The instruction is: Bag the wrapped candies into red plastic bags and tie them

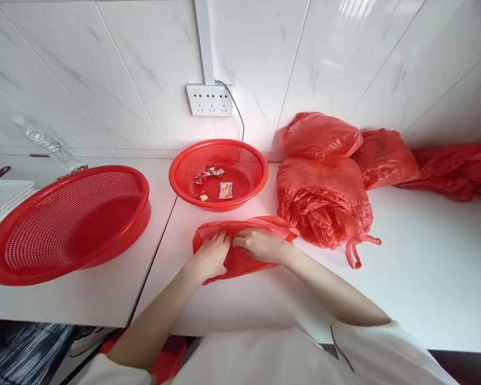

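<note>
- Grip: the left hand (214,251) has its fingers bent into the thin red bag (241,267), thumb lower down on the film; the right hand (260,243) curls over the bag from the other side. The fingertips are partly hidden, so how firmly either closes on the plastic I cannot tell.
- The red bag lies loose and creased on the table (417,289), just in front of the small basket (220,205), which holds a few wrapped pieces (226,190).
- Tearing looks the main risk: the film seems thin, and hands pulling apart could split it.
- Slack folds could slip from bent fingers if the hold is light.
- A forward push could knock the small basket, as it sits so near.
- The right forearm, swung outward, might snag the loose handle (353,256) of the stuffed bag (318,182) and drag it.
</note>
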Demonstrator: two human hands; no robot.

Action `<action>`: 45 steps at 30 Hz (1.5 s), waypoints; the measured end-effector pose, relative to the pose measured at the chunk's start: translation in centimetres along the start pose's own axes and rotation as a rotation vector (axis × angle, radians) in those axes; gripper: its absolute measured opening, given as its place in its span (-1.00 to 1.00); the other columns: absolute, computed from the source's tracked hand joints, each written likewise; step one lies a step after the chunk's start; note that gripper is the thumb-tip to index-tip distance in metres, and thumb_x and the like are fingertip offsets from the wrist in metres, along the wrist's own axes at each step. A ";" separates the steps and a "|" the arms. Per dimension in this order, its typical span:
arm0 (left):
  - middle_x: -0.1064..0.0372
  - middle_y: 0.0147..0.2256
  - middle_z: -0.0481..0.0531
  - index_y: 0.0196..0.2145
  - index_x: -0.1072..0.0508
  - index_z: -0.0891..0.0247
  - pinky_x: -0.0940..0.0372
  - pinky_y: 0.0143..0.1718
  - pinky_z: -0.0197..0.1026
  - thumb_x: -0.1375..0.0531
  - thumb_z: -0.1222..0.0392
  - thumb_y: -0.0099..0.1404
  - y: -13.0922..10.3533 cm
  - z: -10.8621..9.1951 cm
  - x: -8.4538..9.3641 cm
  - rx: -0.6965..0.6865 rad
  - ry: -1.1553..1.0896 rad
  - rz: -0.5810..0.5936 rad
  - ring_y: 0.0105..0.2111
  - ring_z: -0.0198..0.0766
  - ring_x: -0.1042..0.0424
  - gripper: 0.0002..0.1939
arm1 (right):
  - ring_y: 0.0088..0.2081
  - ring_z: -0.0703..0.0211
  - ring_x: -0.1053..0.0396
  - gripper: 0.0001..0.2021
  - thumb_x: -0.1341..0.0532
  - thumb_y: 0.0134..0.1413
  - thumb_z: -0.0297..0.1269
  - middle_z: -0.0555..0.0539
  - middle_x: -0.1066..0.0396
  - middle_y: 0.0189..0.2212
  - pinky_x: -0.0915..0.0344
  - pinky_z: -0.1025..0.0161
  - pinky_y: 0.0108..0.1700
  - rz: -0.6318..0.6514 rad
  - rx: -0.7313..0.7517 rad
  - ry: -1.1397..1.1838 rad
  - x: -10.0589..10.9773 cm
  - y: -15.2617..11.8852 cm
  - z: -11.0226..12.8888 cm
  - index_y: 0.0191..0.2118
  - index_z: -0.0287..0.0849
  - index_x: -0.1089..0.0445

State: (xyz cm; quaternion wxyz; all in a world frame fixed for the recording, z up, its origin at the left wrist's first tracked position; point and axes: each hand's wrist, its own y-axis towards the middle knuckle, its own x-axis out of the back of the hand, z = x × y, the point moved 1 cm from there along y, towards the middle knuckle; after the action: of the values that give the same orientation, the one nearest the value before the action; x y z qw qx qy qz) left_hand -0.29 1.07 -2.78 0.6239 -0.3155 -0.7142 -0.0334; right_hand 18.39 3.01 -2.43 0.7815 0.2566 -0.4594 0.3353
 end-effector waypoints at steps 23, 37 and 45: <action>-0.43 0.03 0.38 0.03 -0.45 0.43 -0.41 -0.07 -0.19 0.02 -0.39 0.28 3.4 3.3 4.0 0.065 -1.919 0.153 0.03 0.00 -0.46 -0.21 | 0.12 0.05 -0.33 -0.74 -0.05 0.34 -0.22 -0.17 -0.37 0.10 -0.16 -0.03 0.21 -0.534 -0.126 -0.009 7.1 2.0 -1.2 0.00 -0.14 -0.39; -0.54 -0.24 0.41 0.07 -0.39 0.48 -0.45 -0.42 -0.30 0.06 -0.33 0.33 1.0 6.3 5.7 0.277 -1.819 0.041 -0.30 -0.08 -0.58 -0.23 | -0.27 0.17 -0.42 -0.76 -0.05 0.26 -0.54 -0.08 -0.51 -0.34 -0.19 0.19 0.00 -0.260 -0.014 -0.334 3.4 6.1 -5.0 -0.11 -0.20 -0.42; -0.56 -0.20 0.17 -0.19 -0.50 0.35 -0.47 -0.33 -0.39 -0.22 0.19 0.26 2.6 6.0 2.1 0.268 -2.129 -0.251 -0.24 -0.20 -0.57 -0.79 | -0.22 0.09 -0.41 -0.71 0.00 0.31 -0.52 -0.15 -0.50 -0.32 -0.20 0.10 0.02 -0.228 0.093 -0.371 4.7 5.1 -2.3 -0.17 -0.17 -0.46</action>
State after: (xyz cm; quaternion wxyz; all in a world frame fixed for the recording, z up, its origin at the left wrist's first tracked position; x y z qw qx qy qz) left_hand -4.25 6.62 -3.10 -0.2959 -0.0360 -0.9148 0.2727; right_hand 17.40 9.21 1.18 0.7039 0.3999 -0.5472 0.2125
